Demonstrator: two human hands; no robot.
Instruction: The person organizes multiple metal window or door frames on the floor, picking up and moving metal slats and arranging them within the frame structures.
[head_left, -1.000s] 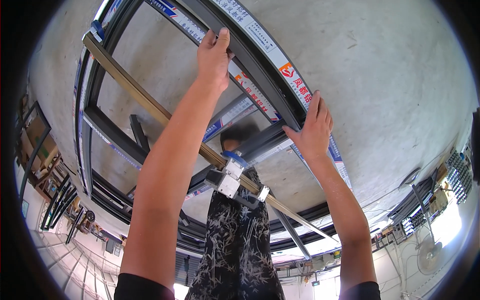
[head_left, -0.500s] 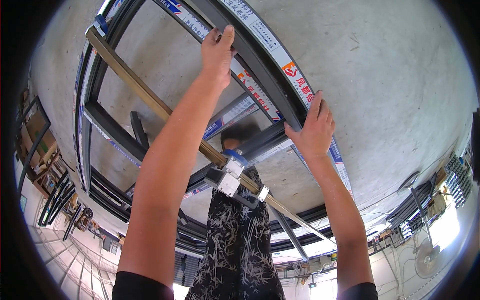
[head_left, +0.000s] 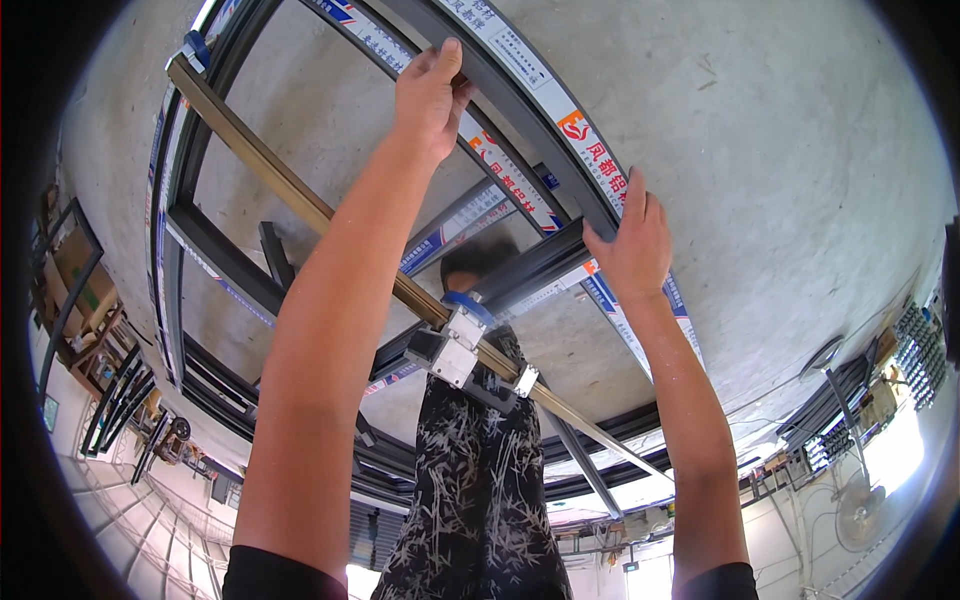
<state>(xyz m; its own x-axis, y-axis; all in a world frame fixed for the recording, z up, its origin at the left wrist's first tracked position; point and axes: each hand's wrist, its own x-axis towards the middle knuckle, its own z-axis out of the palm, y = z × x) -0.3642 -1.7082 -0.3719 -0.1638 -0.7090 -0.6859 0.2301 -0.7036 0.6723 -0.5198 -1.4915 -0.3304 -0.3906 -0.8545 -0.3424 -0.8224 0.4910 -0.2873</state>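
1. We see a long dark-grey metal bar [head_left: 535, 122] edged with white printed film, slanting from twelve o'clock toward two.
2. Beside it we see a dark-grey, crossbarred metal frame [head_left: 230, 262], partly film-covered, reaching round to nine.

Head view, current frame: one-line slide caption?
Left hand grips a dark bar, right hand touches it nearer the body; a gold-coloured clamp crosses the frame.

Brightly lit floor [head_left: 790, 150], glare at lower right, dark fisheye rim
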